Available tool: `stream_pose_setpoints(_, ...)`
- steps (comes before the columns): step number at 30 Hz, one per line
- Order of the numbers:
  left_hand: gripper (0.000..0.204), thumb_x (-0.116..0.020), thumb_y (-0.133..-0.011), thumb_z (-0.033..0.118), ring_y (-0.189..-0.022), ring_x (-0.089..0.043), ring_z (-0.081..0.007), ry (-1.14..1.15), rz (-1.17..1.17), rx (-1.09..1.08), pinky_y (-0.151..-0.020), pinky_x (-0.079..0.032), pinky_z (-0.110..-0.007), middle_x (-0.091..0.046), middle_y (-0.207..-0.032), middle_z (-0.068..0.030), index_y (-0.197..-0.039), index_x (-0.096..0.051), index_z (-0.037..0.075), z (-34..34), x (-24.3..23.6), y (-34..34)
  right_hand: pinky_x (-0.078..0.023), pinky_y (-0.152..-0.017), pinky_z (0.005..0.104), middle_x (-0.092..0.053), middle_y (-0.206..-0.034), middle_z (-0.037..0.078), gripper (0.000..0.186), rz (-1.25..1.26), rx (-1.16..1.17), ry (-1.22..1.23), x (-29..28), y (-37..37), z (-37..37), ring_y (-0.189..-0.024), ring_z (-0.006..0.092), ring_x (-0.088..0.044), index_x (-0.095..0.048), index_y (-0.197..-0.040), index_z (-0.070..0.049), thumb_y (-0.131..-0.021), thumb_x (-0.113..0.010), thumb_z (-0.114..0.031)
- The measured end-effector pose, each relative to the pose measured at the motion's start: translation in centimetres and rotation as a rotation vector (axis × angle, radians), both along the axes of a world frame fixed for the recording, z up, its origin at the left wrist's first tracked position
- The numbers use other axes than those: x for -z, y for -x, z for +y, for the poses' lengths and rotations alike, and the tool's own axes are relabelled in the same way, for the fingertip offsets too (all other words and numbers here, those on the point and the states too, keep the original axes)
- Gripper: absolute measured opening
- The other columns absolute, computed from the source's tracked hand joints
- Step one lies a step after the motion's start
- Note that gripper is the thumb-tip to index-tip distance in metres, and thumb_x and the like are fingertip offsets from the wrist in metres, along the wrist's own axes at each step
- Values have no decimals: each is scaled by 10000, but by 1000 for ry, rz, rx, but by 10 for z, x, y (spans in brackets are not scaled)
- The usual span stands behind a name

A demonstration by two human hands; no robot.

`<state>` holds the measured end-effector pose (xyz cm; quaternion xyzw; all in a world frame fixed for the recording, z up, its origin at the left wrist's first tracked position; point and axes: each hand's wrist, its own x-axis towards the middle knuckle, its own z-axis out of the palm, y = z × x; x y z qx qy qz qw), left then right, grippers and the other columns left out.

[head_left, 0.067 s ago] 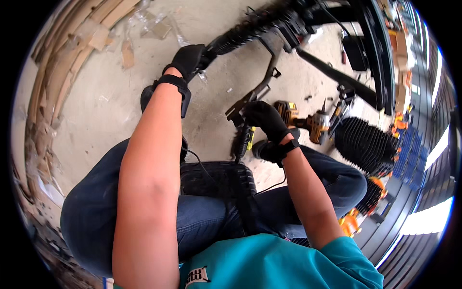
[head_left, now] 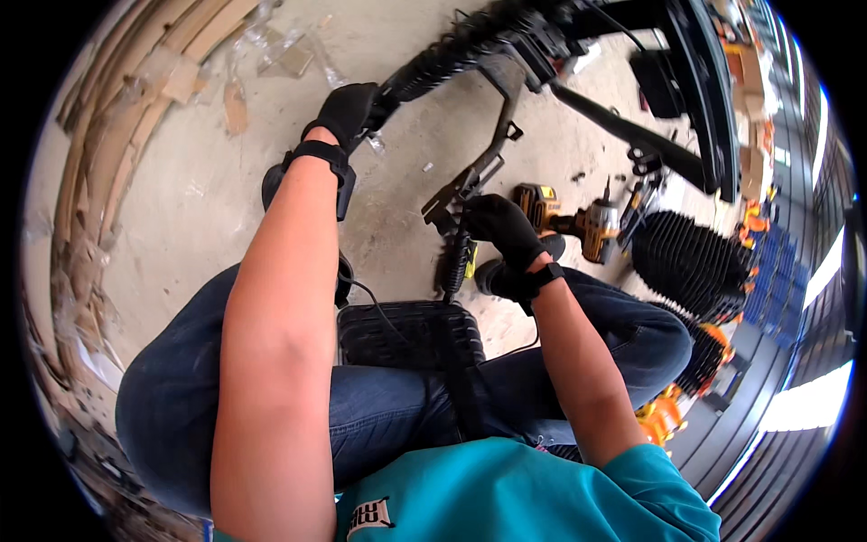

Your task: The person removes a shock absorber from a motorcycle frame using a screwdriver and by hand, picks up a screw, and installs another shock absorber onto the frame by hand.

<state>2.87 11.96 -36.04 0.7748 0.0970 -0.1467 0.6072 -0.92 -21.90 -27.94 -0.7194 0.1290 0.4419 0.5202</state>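
Observation:
My left hand (head_left: 348, 113), in a black glove, is wrapped round the lower end of a black bar (head_left: 424, 77) with a ribbed or coiled covering. The bar runs up to a large black metal frame (head_left: 713, 99). A bent dark metal bracket (head_left: 492, 154) hangs down from the same assembly and ends in a slotted plate. My right hand (head_left: 504, 228), also gloved, has its fingers curled at that lower end; the glove hides the exact contact. Just below it is a black ribbed piece (head_left: 452, 266) with something yellow-green beside it.
A yellow-and-black cordless driver (head_left: 596, 230) lies on the concrete floor right of my right hand. Beyond it is a black ribbed object (head_left: 691, 262). Cardboard strips (head_left: 135, 117) and clear plastic scraps lie at the left. A black slatted object (head_left: 406, 334) sits between my legs.
The black frame and bar have shifted slightly in the view. My right hand is a little lower and farther right, still at the bracket. My left hand keeps its hold.

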Motion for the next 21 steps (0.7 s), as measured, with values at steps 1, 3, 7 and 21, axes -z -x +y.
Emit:
stream_pose_setpoints(1, 228, -585, -921, 236, -684, -602, -134, -106, -55, 5, -647, -481, -291, -671, -813, -70, -913, -673, 26, 4, 15, -2, -531, -691, 271, -677, -901, 79, 227, -18, -16, 65, 5, 6, -11, -788, 146, -654, -639, -1080, 21, -875, -678, -67)
stream_pose_setpoints(3, 216, -605, -904, 236, -672, -582, -125, -270, -140, 30, -635, -467, -286, -658, -789, -57, -912, -683, 35, 5, 41, -5, -530, -671, 278, -681, -883, 83, 227, -36, -26, 213, 14, 24, -44, -754, 148, -652, -645, -1069, 19, -864, -684, -70)
stream_pose_setpoints(7, 207, -580, -907, 220, -667, -582, -138, -308, -329, 131, -624, -466, -279, -640, -763, -38, -937, -680, 41, 10, 58, -6, -546, -724, 380, -719, -879, 160, 278, -171, -106, 384, 66, 68, -114, -784, 264, -700, -678, -1001, 10, -816, -682, -198)
stream_pose_setpoints(21, 296, -555, -940, 203, -873, -654, -137, 59, 350, -194, -771, -504, -277, -693, -1021, -29, -1206, -632, 97, -7, -101, 4, -512, -866, 442, -692, -995, 248, 463, -379, -319, 494, 67, 63, -68, -974, 394, -661, -716, -997, -20, -775, -679, -424)
